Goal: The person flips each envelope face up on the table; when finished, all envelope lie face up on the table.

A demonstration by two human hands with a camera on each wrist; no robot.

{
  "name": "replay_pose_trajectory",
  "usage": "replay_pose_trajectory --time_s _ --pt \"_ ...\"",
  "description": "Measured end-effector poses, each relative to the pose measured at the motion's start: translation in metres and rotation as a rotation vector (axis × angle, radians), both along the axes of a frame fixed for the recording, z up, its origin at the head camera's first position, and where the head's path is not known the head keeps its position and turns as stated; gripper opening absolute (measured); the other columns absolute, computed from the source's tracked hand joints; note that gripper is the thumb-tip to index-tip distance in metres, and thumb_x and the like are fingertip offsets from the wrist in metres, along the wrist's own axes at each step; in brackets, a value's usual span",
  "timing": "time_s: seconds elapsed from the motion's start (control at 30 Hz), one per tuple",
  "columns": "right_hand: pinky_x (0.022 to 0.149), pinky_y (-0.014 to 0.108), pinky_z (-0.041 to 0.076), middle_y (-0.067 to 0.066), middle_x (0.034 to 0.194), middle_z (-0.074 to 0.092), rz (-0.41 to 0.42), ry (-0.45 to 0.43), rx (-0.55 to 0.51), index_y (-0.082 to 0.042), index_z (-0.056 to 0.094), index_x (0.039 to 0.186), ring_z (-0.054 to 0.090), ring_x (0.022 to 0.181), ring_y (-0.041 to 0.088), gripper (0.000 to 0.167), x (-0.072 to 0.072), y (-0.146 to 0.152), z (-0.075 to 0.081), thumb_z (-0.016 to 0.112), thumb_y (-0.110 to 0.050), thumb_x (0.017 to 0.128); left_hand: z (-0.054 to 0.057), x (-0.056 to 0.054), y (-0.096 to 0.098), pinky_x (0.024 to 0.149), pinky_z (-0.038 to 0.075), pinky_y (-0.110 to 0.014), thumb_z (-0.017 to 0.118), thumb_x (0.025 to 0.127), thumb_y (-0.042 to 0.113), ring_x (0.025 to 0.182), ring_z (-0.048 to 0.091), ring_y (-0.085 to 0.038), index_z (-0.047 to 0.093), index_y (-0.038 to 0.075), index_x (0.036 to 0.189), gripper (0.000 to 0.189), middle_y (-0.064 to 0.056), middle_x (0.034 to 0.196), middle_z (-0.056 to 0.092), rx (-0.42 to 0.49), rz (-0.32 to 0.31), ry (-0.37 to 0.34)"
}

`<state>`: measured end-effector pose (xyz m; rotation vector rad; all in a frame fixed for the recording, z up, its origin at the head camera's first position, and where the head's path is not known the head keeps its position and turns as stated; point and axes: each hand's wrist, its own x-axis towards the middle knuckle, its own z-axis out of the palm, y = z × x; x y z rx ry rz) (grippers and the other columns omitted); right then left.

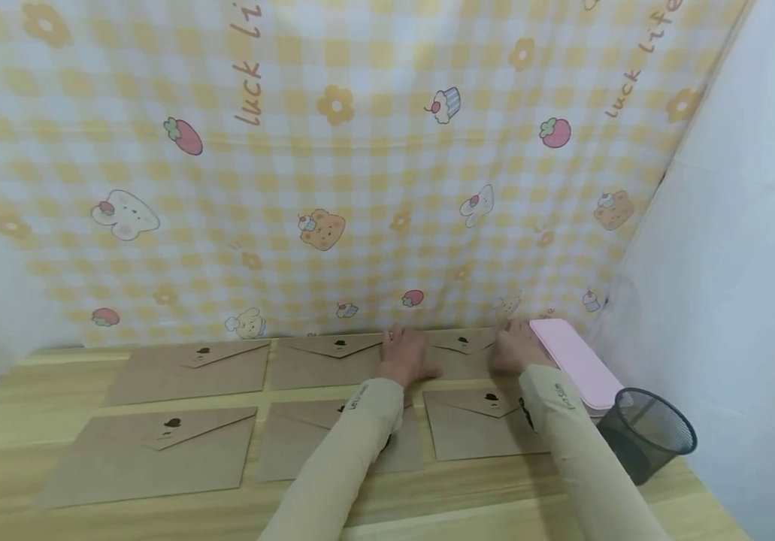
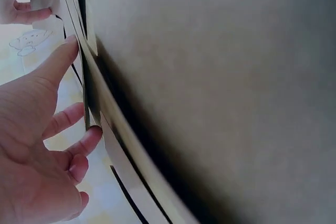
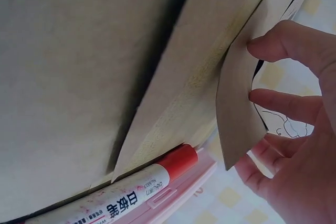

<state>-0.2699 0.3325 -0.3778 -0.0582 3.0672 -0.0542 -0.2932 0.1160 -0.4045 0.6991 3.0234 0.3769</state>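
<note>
Both hands are at the back row's rightmost kraft-paper envelope (image 1: 458, 364), which has a pointed flap and a small hat print. My left hand (image 1: 405, 356) holds its left end; in the left wrist view the thumb (image 2: 65, 55) and fingertips (image 2: 90, 139) are at its edge. At the right end, my right hand (image 1: 519, 347) grips the same envelope (image 3: 235, 98) between thumb (image 3: 273, 43) and fingers, and that corner bends up from the table. Another envelope (image 1: 322, 370) lies directly left of my left hand. Below my right wrist lies a front-row envelope (image 1: 475, 432), partly covered by the sleeve.
More envelopes lie in two rows leftward, including a front-left one (image 1: 157, 466). At right are a pink case (image 1: 579, 364), a black mesh pen holder (image 1: 651, 432) and a red-capped whiteboard marker (image 3: 131, 195). A checked curtain (image 1: 373, 165) hangs behind the wooden table (image 1: 468, 500).
</note>
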Motion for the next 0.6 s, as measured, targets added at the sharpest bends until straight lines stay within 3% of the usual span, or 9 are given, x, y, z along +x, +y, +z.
replay_pose_trajectory --time_s 0.2,0.27,0.33,0.4,0.47,0.53,0.6 --pt "0.088 0.067 0.031 0.031 0.111 0.049 -0.028 -0.012 0.042 0.0 0.062 0.079 0.045 0.102 0.049 0.02 0.0 0.002 0.002 0.066 -0.016 0.067 0.009 0.003 0.002 0.091 0.03 -0.045 0.068 0.075 0.057 0.107 0.038 -0.026 0.064 0.019 0.088 0.04 -0.006 0.107 0.057 -0.071 -0.016 0.021" --pt "0.088 0.071 0.026 0.03 0.113 0.051 -0.036 -0.01 0.059 -0.001 0.063 0.082 0.045 0.104 0.05 0.024 0.0 0.002 0.004 0.067 -0.019 0.066 0.014 0.001 -0.003 0.09 0.032 -0.046 0.066 0.078 0.055 0.109 0.037 -0.027 0.064 0.017 0.088 0.039 -0.008 0.11 0.055 -0.021 -0.041 0.006" --pt "0.09 0.072 0.022 0.028 0.111 0.054 -0.05 -0.004 0.029 0.001 0.064 0.089 0.048 0.102 0.049 0.03 0.001 0.003 0.008 0.067 -0.017 0.066 0.02 -0.004 -0.013 0.09 0.032 -0.047 0.063 0.082 0.051 0.108 0.037 -0.027 0.062 0.015 0.09 0.037 -0.009 0.11 0.052 0.093 -0.063 -0.007" --pt "0.088 0.067 0.03 0.023 0.101 0.057 -0.032 0.009 0.002 0.001 0.062 0.088 0.053 0.093 0.042 0.022 0.002 0.004 0.016 0.063 -0.014 0.072 0.03 -0.012 -0.029 0.091 0.031 -0.048 0.06 0.087 0.046 0.108 0.037 -0.027 0.061 0.013 0.093 0.034 -0.009 0.111 0.05 0.216 -0.089 0.006" --pt "0.081 0.059 0.04 0.017 0.091 0.058 0.004 0.057 -0.017 -0.001 0.06 0.084 0.055 0.082 0.035 0.014 0.006 0.005 0.027 0.06 -0.012 0.077 0.043 -0.018 -0.05 0.091 0.031 -0.049 0.058 0.09 0.04 0.108 0.038 -0.028 0.06 0.011 0.095 0.03 -0.01 0.111 0.051 0.293 -0.125 0.064" --pt "0.074 0.052 0.045 0.013 0.086 0.058 0.059 0.141 -0.018 -0.001 0.059 0.086 0.056 0.076 0.031 0.013 0.013 0.006 0.041 0.057 -0.013 0.082 0.057 -0.021 -0.074 0.091 0.031 -0.049 0.055 0.092 0.038 0.111 0.039 -0.031 0.06 0.01 0.096 0.029 -0.012 0.114 0.052 0.29 -0.161 0.149" --pt "0.069 0.047 0.047 0.014 0.087 0.059 0.116 0.238 -0.009 -0.001 0.059 0.088 0.057 0.076 0.031 0.016 0.022 0.004 0.056 0.057 -0.017 0.085 0.073 -0.016 -0.103 0.094 0.03 -0.051 0.055 0.093 0.038 0.114 0.038 -0.033 0.061 0.009 0.099 0.03 -0.013 0.119 0.052 0.251 -0.188 0.215"
